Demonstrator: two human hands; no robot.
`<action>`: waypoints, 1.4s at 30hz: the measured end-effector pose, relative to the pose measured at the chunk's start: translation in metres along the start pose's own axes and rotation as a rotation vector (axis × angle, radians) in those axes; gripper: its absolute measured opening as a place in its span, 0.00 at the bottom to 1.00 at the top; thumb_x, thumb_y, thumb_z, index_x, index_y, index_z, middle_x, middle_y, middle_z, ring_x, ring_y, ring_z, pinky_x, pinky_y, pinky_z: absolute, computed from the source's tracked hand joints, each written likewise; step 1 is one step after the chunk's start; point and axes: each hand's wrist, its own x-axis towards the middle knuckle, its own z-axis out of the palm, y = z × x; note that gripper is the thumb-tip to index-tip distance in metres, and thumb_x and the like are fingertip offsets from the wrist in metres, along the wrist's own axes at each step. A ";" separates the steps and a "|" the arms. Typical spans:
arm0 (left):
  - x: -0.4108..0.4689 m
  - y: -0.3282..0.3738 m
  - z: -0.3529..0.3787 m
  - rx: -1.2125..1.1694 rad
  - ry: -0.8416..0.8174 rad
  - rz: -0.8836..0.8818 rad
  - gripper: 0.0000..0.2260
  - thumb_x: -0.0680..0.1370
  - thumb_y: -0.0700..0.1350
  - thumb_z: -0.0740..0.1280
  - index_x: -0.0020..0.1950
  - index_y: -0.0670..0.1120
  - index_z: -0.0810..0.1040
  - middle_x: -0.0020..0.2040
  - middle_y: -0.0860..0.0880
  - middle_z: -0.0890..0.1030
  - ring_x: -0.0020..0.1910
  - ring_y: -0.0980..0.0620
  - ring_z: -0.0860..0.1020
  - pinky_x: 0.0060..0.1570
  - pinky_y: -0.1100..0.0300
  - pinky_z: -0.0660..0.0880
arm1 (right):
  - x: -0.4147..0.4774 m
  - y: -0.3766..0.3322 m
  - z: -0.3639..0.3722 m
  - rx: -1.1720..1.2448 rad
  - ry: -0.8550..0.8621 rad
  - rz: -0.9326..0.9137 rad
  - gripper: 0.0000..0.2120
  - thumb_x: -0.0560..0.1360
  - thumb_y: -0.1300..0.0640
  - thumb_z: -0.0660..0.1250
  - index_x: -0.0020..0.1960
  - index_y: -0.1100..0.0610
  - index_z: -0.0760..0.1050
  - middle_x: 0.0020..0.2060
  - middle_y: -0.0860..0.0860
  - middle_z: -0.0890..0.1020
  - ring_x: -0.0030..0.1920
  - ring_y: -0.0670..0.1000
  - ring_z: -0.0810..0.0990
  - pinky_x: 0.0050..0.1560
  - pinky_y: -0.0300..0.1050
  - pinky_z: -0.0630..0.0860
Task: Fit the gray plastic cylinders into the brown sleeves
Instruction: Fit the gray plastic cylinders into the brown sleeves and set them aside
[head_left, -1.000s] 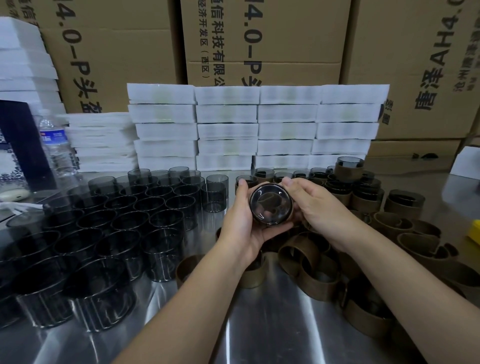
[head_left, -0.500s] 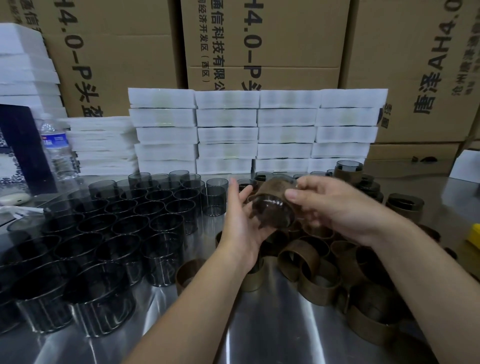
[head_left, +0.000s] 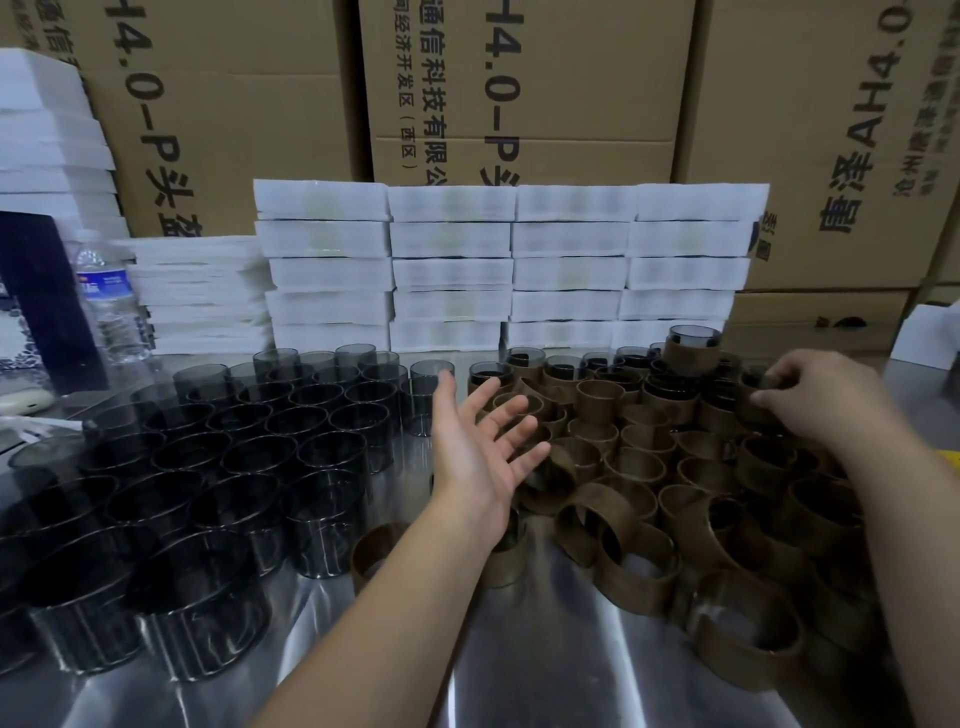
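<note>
Sleeved cylinder (head_left: 751, 395) moved off left hand (head_left: 483, 457), now spread and empty; right hand (head_left: 831, 400) gripped it over sleeve pile (head_left: 639, 467); unit done.

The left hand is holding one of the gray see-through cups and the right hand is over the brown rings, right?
Not quite. In the head view the left hand holds nothing: it is open, palm toward the camera, fingers spread, beside the gray transparent plastic cylinders. The right hand is indeed over the brown round sleeves.
</note>
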 end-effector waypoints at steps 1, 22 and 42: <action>0.000 0.000 0.000 -0.001 0.001 -0.002 0.24 0.79 0.64 0.54 0.59 0.48 0.77 0.43 0.45 0.81 0.34 0.52 0.78 0.29 0.59 0.77 | 0.000 0.000 0.002 0.007 -0.023 0.020 0.06 0.73 0.55 0.71 0.48 0.54 0.76 0.36 0.50 0.73 0.43 0.54 0.73 0.39 0.46 0.70; -0.012 -0.007 0.012 0.525 0.082 0.274 0.09 0.79 0.40 0.63 0.41 0.47 0.80 0.24 0.55 0.75 0.23 0.61 0.72 0.24 0.68 0.69 | -0.007 -0.012 0.013 -0.117 -0.274 0.004 0.23 0.77 0.66 0.56 0.71 0.59 0.66 0.68 0.61 0.69 0.63 0.61 0.70 0.50 0.45 0.68; -0.013 -0.006 0.012 0.522 0.085 0.249 0.09 0.78 0.40 0.63 0.42 0.47 0.81 0.23 0.56 0.75 0.23 0.62 0.71 0.23 0.68 0.69 | -0.009 -0.011 0.018 -0.008 -0.284 -0.166 0.26 0.75 0.69 0.55 0.71 0.53 0.69 0.71 0.56 0.66 0.66 0.60 0.68 0.55 0.49 0.68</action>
